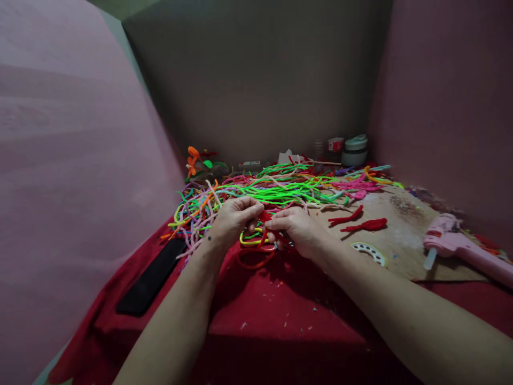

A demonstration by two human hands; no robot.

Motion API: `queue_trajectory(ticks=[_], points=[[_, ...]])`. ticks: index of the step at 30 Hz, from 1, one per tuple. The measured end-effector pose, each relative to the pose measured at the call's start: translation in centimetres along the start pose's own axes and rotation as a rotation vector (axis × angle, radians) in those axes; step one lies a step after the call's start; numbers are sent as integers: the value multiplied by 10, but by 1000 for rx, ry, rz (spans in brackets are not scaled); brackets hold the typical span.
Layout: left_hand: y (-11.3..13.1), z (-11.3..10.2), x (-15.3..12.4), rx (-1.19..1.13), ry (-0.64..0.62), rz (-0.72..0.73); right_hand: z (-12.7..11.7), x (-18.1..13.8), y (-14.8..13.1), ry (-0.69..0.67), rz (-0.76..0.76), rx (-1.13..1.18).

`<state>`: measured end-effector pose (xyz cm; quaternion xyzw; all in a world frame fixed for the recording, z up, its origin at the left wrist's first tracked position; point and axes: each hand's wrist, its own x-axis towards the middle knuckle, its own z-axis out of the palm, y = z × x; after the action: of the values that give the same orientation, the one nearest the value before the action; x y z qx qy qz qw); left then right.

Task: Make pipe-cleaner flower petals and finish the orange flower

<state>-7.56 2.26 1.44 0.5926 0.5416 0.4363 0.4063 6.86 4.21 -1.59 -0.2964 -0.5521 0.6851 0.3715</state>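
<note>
My left hand [240, 215] and my right hand [292, 227] meet over the front of the table, both pinching a red pipe cleaner [266, 218]. Part of it shows between the fingertips; the rest is covered by my fingers. Just below my hands lie scissors with red handles [256, 264], their blades hidden. A yellow pipe cleaner bent in a loop [249, 242] is beside them. To the right, two twisted red pipe cleaner pieces [365, 225] rest on a board.
A heap of colourful pipe cleaners [280, 187] spreads behind my hands. A black phone-like slab [150, 280] lies left. On the right are a pink glue gun [452, 240], a white ring with holes [367, 253] and the brown board [404, 248]. A lidded container [355, 151] stands at the back.
</note>
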Motion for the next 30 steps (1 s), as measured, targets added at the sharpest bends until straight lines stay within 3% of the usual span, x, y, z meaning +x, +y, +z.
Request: queue_trajectory(ticks=[6,12,15,20,25,27,30], points=[[-5,9,3,204,238,91,0,1,2,-11,-18,-55],[-5,4,1,-193,-96,-52,-2,4,4,-34,32,75],[-7,6,2,-145,-72,-41,-3,4,5,-49,21,89],[-6,5,10,-52,-37,-98,-6,7,6,88,11,130],[2,-1,13,127,-224,-202,-13,14,6,208,5,246],[4,4,10,278,-217,-141,-14,16,8,242,-8,215],[3,15,4,633,4,135,-13,17,14,308,-24,151]])
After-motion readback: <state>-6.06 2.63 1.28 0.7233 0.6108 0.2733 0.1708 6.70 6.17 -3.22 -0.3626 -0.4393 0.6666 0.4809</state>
